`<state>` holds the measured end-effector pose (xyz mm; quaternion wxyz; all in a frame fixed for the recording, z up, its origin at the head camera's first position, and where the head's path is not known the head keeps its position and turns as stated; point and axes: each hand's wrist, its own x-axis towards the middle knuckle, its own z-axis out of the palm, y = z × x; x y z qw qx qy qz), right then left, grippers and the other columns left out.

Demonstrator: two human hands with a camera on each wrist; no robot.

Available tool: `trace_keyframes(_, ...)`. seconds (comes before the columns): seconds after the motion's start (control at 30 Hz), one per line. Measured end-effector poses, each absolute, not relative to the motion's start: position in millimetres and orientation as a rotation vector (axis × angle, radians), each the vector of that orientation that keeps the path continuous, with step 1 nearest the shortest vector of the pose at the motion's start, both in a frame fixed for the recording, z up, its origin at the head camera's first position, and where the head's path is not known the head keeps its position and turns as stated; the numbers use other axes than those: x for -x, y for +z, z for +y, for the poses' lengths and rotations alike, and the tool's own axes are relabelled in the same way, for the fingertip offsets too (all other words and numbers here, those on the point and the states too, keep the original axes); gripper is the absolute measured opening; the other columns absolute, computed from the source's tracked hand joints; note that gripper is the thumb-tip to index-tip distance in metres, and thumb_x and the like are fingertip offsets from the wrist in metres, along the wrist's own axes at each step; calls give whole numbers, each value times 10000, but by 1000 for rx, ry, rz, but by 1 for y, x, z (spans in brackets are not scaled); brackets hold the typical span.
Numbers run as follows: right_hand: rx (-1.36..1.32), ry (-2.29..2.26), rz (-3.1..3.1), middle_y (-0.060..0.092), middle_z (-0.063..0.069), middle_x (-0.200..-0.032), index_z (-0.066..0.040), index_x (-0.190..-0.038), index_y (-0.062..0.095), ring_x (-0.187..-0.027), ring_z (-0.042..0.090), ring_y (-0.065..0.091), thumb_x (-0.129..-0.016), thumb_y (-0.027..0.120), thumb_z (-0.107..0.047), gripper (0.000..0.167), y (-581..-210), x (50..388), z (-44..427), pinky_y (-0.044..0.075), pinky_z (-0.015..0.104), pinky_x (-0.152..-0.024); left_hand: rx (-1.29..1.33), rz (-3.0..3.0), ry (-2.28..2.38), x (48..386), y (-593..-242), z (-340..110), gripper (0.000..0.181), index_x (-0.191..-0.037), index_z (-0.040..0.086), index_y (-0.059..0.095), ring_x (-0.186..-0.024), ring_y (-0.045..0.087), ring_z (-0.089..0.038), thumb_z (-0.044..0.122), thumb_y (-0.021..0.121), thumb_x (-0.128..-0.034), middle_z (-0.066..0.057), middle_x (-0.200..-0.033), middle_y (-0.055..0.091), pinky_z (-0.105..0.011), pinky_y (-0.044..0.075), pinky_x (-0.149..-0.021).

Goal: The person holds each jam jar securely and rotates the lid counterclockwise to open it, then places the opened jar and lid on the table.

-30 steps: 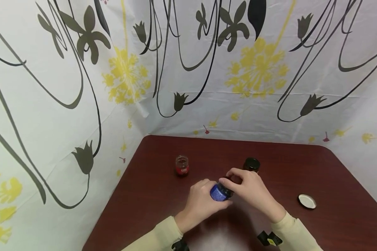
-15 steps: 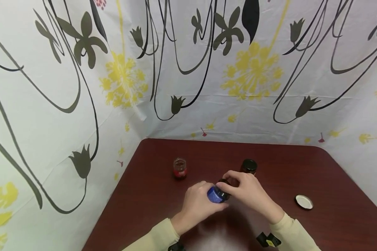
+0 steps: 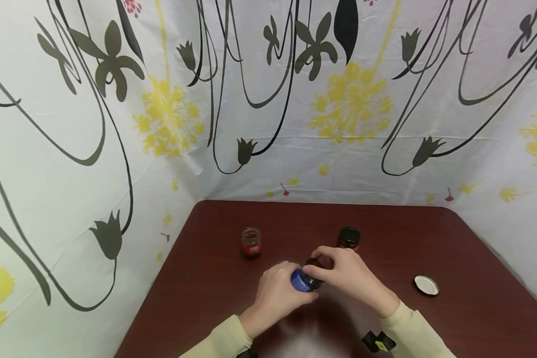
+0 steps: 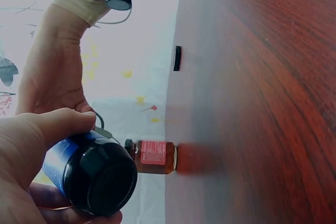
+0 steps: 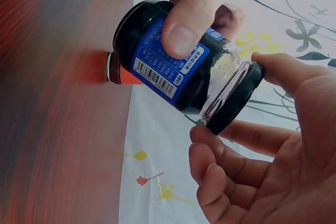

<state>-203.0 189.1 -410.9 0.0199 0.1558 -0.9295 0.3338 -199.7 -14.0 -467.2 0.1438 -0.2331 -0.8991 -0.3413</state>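
A glass jar with a blue label and dark contents is held tilted above the table. My left hand grips it round the body, thumb across the label in the right wrist view. At its mouth, my right hand pinches the rim of a black screw lid between thumb and fingers. Between lid and label, the jar's neck carries a torn, pale paper seal. The dark jar base faces the left wrist camera. From the head view, the right fingers partly cover the lid.
An open jar with a red label stands back left on the dark red table. Behind my right hand is a black-lidded jar, partly hidden. A loose lid lies white inside up at the right. Patterned cloth hangs behind.
The head view has shifted slightly, so table and jars sit a little further left. Both hands keep their hold on the jar and its lid, with barely any visible movement.
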Motion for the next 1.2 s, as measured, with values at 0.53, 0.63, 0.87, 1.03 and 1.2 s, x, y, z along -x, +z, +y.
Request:
trace_keyframes(0.53, -497, 988, -2922, 550, -58, -620, -337, -1073, 689, -531, 100, 491, -849, 691, -646, 382, -413, 205, 189, 412, 277, -511, 598, -2698, -970, 207, -471, -10, 496, -1009, 181, 701, -753, 566, -49, 504, 884, -680, 124, -874, 597, -268, 486, -638)
trace_keyframes(0.63, -500, 972, -2914, 541, -49, -610, -338, -1081, 687, -520, 93, 476, -848, 709, -626, 370, -413, 210, 183, 405, 276, -507, 553, -2694, -951, 211, -471, -12, 517, -1036, 158, 707, -768, 590, -88, 486, 889, -680, 92, -891, 616, -296, 501, -656)
trace_keyframes(0.87, -536, 934, -2905, 559, -68, -653, -303, -1085, 691, -552, 89, 489, -854, 749, -551, 343, -414, 218, 171, 421, 291, -532, 450, -2719, -927, 216, -473, -16, 518, -1045, 162, 702, -767, 615, -125, 471, 889, -674, 80, -889, 622, -341, 515, -684)
trace_keyframes(1.03, -551, 961, -2885, 613, -130, -743, -282, -1091, 695, -612, 76, 551, -860, 775, -479, 314, -416, 218, 165, 466, 304, -564, 427, -2725, -918, 216, -475, -19, 515, -1046, 163, 697, -772, 615, -143, 458, 897, -673, 71, -895, 619, -370, 524, -697)
trace_keyframes(1.2, -564, 996, -2862, 632, -130, -777, -274, -1107, 694, -635, 76, 572, -857, 792, -425, 309, -416, 217, 166, 480, 306, -572, 446, -2718, -904, 217, -476, -19, 497, -1037, 165, 697, -761, 607, -147, 440, 899, -676, 65, -893, 615, -363, 521, -683)
